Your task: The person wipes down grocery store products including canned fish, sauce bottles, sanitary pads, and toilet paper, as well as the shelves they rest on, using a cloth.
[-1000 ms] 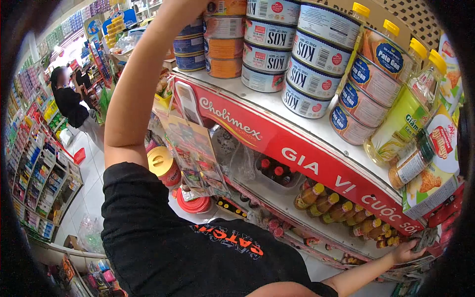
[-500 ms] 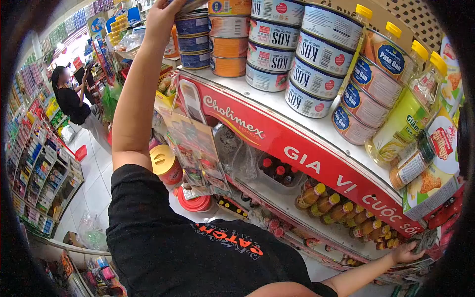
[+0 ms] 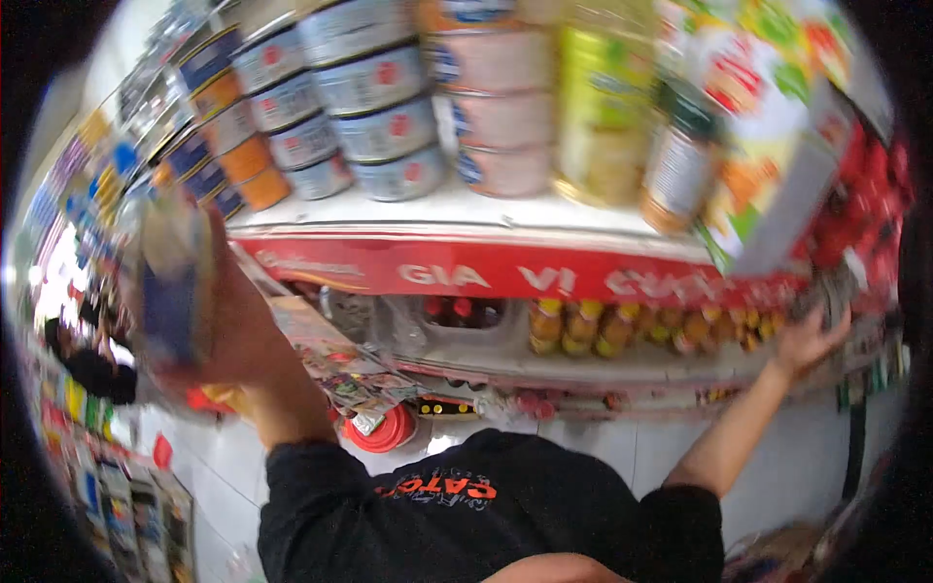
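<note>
My left hand [image 3: 238, 325] is raised at the left, its fingers wrapped round a tin can [image 3: 170, 282] with a dark blue label, smeared by motion. Behind it on the top shelf stand stacks of similar cans, some dark blue and orange [image 3: 243, 160], others light blue [image 3: 384, 107]. Far to the right, my right hand [image 3: 809, 340] is closed on a crumpled grey cloth [image 3: 834, 296] by the end of the red shelf front. Close above that hand are a spice jar [image 3: 677, 160] with a dark green lid and a tilted yellow-green box [image 3: 768, 126].
Pink-labelled cans [image 3: 503, 117] and an oil-coloured bottle [image 3: 604, 117] fill the shelf's middle. Bottles with yellow caps [image 3: 583, 328] line the shelf below. A red-lidded tub [image 3: 381, 428] stands on the tiled floor [image 3: 573, 437]. Another person [image 3: 97, 364] is at the far left.
My left hand has come down and away from the shelf top with the can. My view has turned toward the right. My right hand stays by the shelf end with the cloth.
</note>
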`<state>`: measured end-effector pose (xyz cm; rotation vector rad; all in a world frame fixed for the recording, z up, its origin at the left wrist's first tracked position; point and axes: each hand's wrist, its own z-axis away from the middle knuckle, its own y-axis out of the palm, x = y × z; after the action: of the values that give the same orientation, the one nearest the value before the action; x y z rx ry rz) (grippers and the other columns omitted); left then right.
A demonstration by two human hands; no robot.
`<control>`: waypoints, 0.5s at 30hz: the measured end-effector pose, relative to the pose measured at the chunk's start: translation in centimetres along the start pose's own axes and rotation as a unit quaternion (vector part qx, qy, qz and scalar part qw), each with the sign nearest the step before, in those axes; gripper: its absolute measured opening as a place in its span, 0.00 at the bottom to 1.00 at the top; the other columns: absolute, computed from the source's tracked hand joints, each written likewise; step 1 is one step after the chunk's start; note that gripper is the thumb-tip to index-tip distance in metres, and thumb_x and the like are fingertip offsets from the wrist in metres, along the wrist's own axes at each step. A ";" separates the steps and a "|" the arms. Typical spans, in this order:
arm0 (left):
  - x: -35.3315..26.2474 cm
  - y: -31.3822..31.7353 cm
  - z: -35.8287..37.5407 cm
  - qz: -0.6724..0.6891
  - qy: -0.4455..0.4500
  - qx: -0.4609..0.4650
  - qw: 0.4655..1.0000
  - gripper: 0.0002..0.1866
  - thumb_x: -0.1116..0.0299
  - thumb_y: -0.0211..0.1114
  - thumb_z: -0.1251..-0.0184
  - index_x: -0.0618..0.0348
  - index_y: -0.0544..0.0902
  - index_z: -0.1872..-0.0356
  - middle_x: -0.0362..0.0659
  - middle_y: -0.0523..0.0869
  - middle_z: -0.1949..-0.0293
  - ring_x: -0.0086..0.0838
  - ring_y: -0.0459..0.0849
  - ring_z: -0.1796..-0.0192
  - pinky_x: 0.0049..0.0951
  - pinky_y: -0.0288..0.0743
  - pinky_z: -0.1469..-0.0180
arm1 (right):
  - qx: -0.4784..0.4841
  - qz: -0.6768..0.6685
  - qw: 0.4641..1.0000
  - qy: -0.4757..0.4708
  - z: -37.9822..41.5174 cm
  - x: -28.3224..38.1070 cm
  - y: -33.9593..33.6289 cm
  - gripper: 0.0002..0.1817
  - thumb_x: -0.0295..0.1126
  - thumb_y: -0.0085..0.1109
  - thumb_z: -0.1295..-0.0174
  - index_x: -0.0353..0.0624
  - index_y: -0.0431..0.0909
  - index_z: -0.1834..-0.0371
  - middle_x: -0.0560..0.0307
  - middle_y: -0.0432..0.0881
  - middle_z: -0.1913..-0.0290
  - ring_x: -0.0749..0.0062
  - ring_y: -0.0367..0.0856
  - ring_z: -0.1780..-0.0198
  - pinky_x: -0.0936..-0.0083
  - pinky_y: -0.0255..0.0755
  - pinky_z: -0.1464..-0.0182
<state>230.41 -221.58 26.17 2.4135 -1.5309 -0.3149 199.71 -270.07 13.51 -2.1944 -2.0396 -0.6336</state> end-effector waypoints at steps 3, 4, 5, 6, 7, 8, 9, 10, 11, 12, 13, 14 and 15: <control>3.9 5.4 6.1 0.105 -0.146 0.052 0.982 0.41 0.51 0.64 0.56 0.61 0.61 0.40 0.58 0.65 0.43 0.47 0.66 0.42 0.52 0.59 0.41 | -0.027 -0.050 0.998 -0.001 0.6 7.5 1.7 0.26 0.45 0.49 0.39 0.38 0.63 0.45 0.47 0.67 0.49 0.61 0.67 0.48 0.64 0.61 0.44; 4.8 6.8 9.0 0.080 -0.227 -0.007 0.970 0.42 0.52 0.65 0.59 0.58 0.61 0.41 0.60 0.66 0.45 0.48 0.68 0.43 0.51 0.62 0.42 | 0.015 -0.099 0.995 -0.019 0.8 10.1 2.2 0.26 0.51 0.49 0.41 0.41 0.64 0.49 0.45 0.67 0.48 0.58 0.68 0.48 0.60 0.63 0.45; 5.6 8.1 12.0 0.066 -0.306 -0.068 0.947 0.42 0.53 0.67 0.61 0.56 0.61 0.41 0.61 0.67 0.46 0.49 0.70 0.45 0.50 0.65 0.43 | 0.076 -0.154 0.985 0.006 1.4 12.9 2.3 0.27 0.55 0.51 0.43 0.42 0.65 0.56 0.43 0.67 0.46 0.56 0.68 0.47 0.58 0.65 0.46; 7.0 10.9 13.9 -0.026 -0.286 -0.046 0.957 0.42 0.54 0.70 0.63 0.53 0.59 0.44 0.62 0.67 0.47 0.51 0.70 0.45 0.50 0.65 0.43 | 0.146 -0.225 0.962 -0.051 2.6 13.5 2.1 0.26 0.55 0.51 0.44 0.42 0.64 0.58 0.40 0.66 0.45 0.51 0.68 0.46 0.54 0.63 0.46; 8.4 13.6 15.8 -0.119 -0.264 -0.028 0.957 0.42 0.55 0.73 0.65 0.51 0.58 0.47 0.64 0.66 0.47 0.53 0.70 0.46 0.50 0.66 0.43 | 0.223 -0.298 0.923 -0.096 3.9 14.0 1.8 0.26 0.55 0.52 0.45 0.41 0.63 0.61 0.37 0.65 0.44 0.46 0.68 0.46 0.50 0.62 0.45; 10.1 17.3 16.5 -0.201 -0.096 0.146 0.964 0.42 0.57 0.77 0.67 0.50 0.56 0.52 0.65 0.64 0.47 0.54 0.70 0.45 0.49 0.66 0.43 | 0.249 -0.359 0.897 -0.062 4.5 15.3 1.3 0.24 0.50 0.52 0.44 0.39 0.63 0.59 0.36 0.66 0.45 0.46 0.67 0.45 0.52 0.59 0.42; 10.6 19.5 17.6 -0.163 -0.181 0.169 0.955 0.43 0.58 0.80 0.70 0.47 0.52 0.59 0.64 0.59 0.45 0.54 0.68 0.44 0.49 0.65 0.43 | 0.270 -0.417 0.867 -0.024 5.0 16.6 0.7 0.22 0.46 0.53 0.43 0.37 0.63 0.58 0.34 0.67 0.46 0.46 0.67 0.44 0.53 0.56 0.40; 11.3 21.1 19.2 -0.099 -0.204 0.148 0.963 0.43 0.57 0.80 0.69 0.46 0.52 0.58 0.62 0.59 0.44 0.55 0.67 0.43 0.49 0.64 0.42 | 0.232 -0.450 0.862 0.027 5.0 16.4 -0.5 0.21 0.41 0.51 0.42 0.37 0.62 0.54 0.35 0.66 0.45 0.46 0.67 0.43 0.55 0.56 0.40; 11.6 22.7 19.9 -0.100 -0.205 0.158 0.961 0.43 0.58 0.80 0.70 0.47 0.52 0.58 0.62 0.59 0.44 0.54 0.67 0.43 0.49 0.63 0.42 | 0.190 -0.483 0.851 0.074 4.9 16.2 -1.6 0.20 0.36 0.50 0.42 0.37 0.62 0.50 0.36 0.66 0.45 0.47 0.66 0.42 0.56 0.57 0.39; 12.0 24.1 20.5 -0.102 -0.203 0.170 0.959 0.43 0.58 0.80 0.70 0.47 0.52 0.59 0.61 0.59 0.45 0.54 0.67 0.43 0.50 0.63 0.42 | 0.203 -0.489 0.840 0.119 3.8 15.4 -3.1 0.20 0.31 0.47 0.41 0.39 0.59 0.45 0.37 0.65 0.43 0.46 0.66 0.41 0.55 0.60 0.41; 12.3 24.9 21.2 -0.092 -0.209 0.206 0.952 0.43 0.59 0.80 0.71 0.46 0.53 0.59 0.60 0.59 0.45 0.54 0.66 0.42 0.50 0.63 0.42 | 0.214 -0.496 0.825 0.165 2.8 14.6 -4.7 0.22 0.25 0.44 0.40 0.41 0.57 0.41 0.37 0.63 0.42 0.45 0.65 0.40 0.54 0.63 0.42; 12.7 26.5 21.9 -0.032 -0.233 0.189 0.953 0.43 0.60 0.81 0.73 0.47 0.54 0.59 0.61 0.61 0.45 0.54 0.67 0.43 0.49 0.64 0.43 | 0.234 -0.495 0.806 0.225 2.1 13.6 -6.2 0.21 0.25 0.43 0.40 0.40 0.58 0.42 0.38 0.63 0.42 0.46 0.65 0.40 0.56 0.61 0.41; 13.2 28.1 22.4 0.013 -0.241 0.219 0.945 0.43 0.61 0.81 0.74 0.47 0.54 0.59 0.62 0.62 0.46 0.53 0.68 0.44 0.47 0.65 0.43 | 0.249 -0.495 0.781 0.288 1.5 12.5 -7.7 0.20 0.24 0.41 0.40 0.38 0.60 0.43 0.38 0.63 0.41 0.47 0.65 0.40 0.57 0.60 0.39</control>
<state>204.87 -247.39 14.02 2.7925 -2.0186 -0.6629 192.95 -257.06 14.84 -0.4265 -2.4280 -0.5879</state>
